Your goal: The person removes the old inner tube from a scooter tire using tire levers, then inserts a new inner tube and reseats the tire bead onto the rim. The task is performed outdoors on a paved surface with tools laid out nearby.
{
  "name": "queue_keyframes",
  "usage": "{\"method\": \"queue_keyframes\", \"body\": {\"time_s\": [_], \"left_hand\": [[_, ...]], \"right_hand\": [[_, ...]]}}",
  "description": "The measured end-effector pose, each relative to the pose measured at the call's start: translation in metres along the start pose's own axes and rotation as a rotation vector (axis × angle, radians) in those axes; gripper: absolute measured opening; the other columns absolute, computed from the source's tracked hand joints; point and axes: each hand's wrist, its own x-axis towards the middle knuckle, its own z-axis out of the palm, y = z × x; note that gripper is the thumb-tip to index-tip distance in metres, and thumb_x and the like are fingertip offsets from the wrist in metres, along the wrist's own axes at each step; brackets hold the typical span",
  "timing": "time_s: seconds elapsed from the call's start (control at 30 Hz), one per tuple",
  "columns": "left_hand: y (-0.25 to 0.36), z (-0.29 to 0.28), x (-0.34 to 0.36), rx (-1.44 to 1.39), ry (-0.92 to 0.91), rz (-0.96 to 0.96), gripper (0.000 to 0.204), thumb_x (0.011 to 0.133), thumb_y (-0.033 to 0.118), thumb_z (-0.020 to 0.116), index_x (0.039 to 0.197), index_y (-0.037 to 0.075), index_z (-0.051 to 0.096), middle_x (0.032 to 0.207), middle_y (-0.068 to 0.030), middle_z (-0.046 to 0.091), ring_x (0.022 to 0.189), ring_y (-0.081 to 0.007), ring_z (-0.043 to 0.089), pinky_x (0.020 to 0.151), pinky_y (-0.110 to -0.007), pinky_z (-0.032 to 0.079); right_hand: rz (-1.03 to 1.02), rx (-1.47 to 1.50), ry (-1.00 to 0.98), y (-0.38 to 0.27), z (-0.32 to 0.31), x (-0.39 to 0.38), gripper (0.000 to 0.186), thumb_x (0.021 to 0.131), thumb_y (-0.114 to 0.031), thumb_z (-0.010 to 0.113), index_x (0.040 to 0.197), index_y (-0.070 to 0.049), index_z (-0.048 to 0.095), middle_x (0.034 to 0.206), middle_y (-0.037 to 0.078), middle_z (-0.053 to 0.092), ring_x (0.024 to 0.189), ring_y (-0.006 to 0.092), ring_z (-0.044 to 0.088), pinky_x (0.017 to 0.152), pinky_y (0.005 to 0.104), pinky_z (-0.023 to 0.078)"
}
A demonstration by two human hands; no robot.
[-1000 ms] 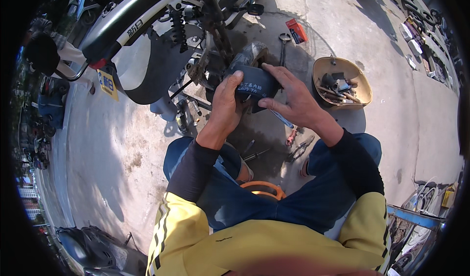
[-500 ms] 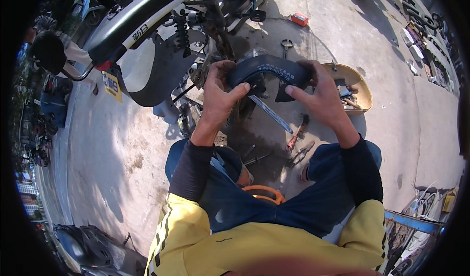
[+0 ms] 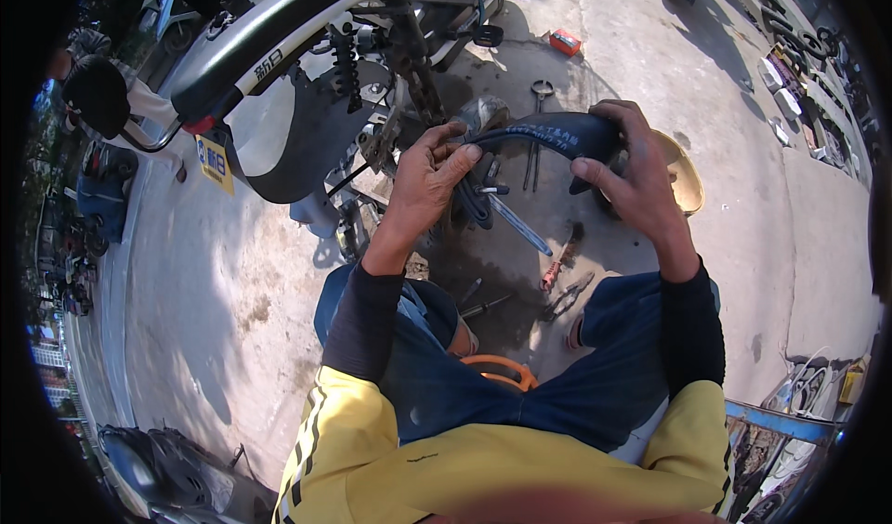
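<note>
A black rubber inner tube (image 3: 557, 132) with pale print stretches between my hands, above the ground in front of my knees. My left hand (image 3: 429, 178) pinches its narrow, flattened end between thumb and fingers. My right hand (image 3: 641, 173) is wrapped round the fatter, bulging end, its thumb on the near side. Below my left hand a slack black fold of the tube (image 3: 476, 206) hangs down, close to a metal rod-like tool (image 3: 520, 227) lying behind it.
A scooter with its white and black seat (image 3: 269, 50) lies at the upper left. Pliers (image 3: 567, 298), a red-handled tool (image 3: 557, 268) and a wrench (image 3: 543, 89) lie on the concrete. Beyond my right hand are a yellowish basin (image 3: 686, 176) and a red box (image 3: 565, 41).
The tube has gone from an evenly bent arc to a longer stretch, thin at the left and bulging at the right. My right hand has shifted slightly right. A slack fold now shows below my left hand.
</note>
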Motion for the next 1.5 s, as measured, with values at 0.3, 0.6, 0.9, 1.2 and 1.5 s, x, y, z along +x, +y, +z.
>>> {"method": "queue_keyframes", "body": {"time_s": [0.3,0.6,0.9,1.2,1.5], "left_hand": [[-0.003,0.007,0.002,0.282,-0.014,0.034,0.084,0.080,0.024,0.097,0.142,-0.008,0.051,0.120,-0.0138,0.068,0.113,-0.0180,0.066,0.098,-0.031,0.054],[-0.006,0.019,-0.001,0.489,0.091,0.065,0.077,0.069,0.027,0.099,0.127,-0.002,0.057,0.116,-0.0195,0.066,0.107,-0.0296,0.066,0.094,-0.039,0.052],[0.015,0.040,-0.002,1.049,0.192,0.392,0.066,0.067,0.028,0.101,0.113,0.001,0.063,0.105,-0.0154,0.068,0.097,-0.0341,0.067,0.089,-0.041,0.052],[0.016,0.042,0.000,0.403,-0.223,0.099,0.073,0.070,0.032,0.100,0.124,-0.003,0.065,0.110,-0.0183,0.075,0.095,-0.0252,0.074,0.083,-0.038,0.058],[-0.015,0.097,-0.009,0.163,-0.581,0.063,0.053,0.096,0.020,0.077,0.139,-0.004,0.058,0.118,-0.0108,0.070,0.110,-0.0177,0.064,0.099,-0.035,0.051]], "right_hand": [[0.041,-0.240,0.069,-0.004,0.005,-0.003,0.063,0.080,-0.024,0.091,0.132,-0.002,0.062,0.124,0.021,0.055,0.116,0.0388,0.060,0.100,0.0471,0.052],[0.221,-0.285,0.000,-0.004,-0.005,-0.006,0.081,0.069,-0.019,0.098,0.140,-0.004,0.061,0.122,0.021,0.060,0.118,0.0379,0.060,0.101,0.0468,0.052],[0.000,-0.306,0.167,0.010,-0.010,-0.001,0.045,0.079,-0.007,0.087,0.121,-0.005,0.070,0.111,0.017,0.067,0.099,0.0352,0.068,0.087,0.0432,0.056],[0.328,0.656,0.345,0.018,-0.005,0.014,0.016,0.098,-0.001,0.071,0.114,0.001,0.070,0.101,0.007,0.076,0.092,0.0132,0.072,0.080,0.0270,0.059],[0.358,1.357,0.568,0.030,0.000,0.033,0.016,0.102,0.002,0.065,0.118,0.000,0.066,0.109,0.010,0.074,0.095,0.0150,0.073,0.085,0.0289,0.062]]}}
